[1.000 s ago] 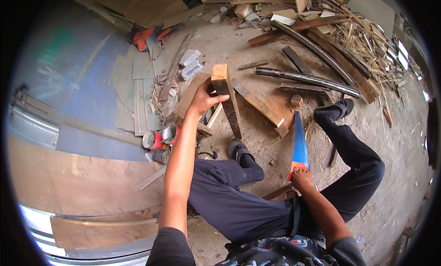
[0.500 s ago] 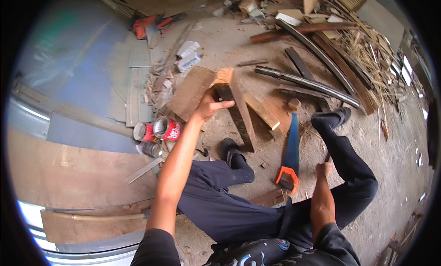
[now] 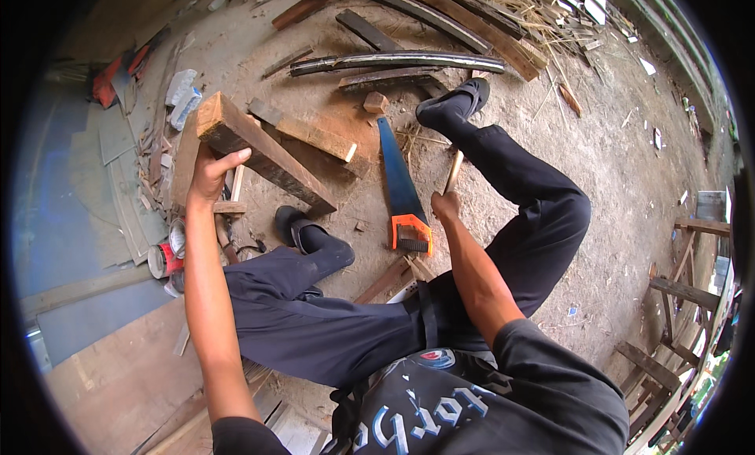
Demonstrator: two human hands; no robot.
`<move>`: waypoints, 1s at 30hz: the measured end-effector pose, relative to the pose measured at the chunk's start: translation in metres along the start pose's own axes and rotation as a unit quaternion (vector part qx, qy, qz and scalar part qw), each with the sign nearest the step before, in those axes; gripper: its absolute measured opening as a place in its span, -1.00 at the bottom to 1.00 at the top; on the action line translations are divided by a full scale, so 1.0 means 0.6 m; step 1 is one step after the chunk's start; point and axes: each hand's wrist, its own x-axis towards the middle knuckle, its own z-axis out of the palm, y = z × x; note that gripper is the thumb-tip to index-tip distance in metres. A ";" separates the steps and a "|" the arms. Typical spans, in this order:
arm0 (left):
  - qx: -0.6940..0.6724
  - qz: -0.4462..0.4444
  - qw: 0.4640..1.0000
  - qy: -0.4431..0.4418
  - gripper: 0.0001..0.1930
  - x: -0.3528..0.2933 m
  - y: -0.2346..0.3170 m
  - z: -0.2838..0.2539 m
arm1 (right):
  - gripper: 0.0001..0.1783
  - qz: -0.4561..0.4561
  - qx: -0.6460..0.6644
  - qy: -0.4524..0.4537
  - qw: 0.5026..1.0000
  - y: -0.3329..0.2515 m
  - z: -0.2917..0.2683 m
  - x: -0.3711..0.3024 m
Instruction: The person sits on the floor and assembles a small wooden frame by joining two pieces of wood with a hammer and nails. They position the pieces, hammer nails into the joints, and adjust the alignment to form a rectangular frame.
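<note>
Where my left hand [image 3: 209, 176] is: out on my left, closed around a thick brown wood beam [image 3: 271, 159] close to its cut end, with my thumb pressed on it.
Wood beam: held at a slant, cut end at my left hand, other end off to the right, near my left sandal [image 3: 294, 227].
My right hand [image 3: 446, 206]: closed around a thin, light brown stick [image 3: 454, 172], beside my right leg. It may be a tool handle, but the far end is hard to see.
Blue saw [image 3: 399, 172]: lying on the dirt floor [image 3: 629, 187] between my two hands, touching neither one. Its orange handle [image 3: 425, 233] is toward me.
Small wood block [image 3: 376, 103]: on the floor, just past the tip of the saw.
Board with a pale end [image 3: 314, 138]: lying past the beam, left of the saw.
Long dark strips [image 3: 397, 60]: on the floor, farther off than the small block.
Red can [image 3: 163, 261]: over on my left, near my left arm.
</note>
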 end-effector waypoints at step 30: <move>-0.014 0.080 0.983 0.164 -0.03 -0.044 -0.028 0.007 | -0.72 -0.606 0.257 -0.257 0.708 -0.640 -0.445 -0.490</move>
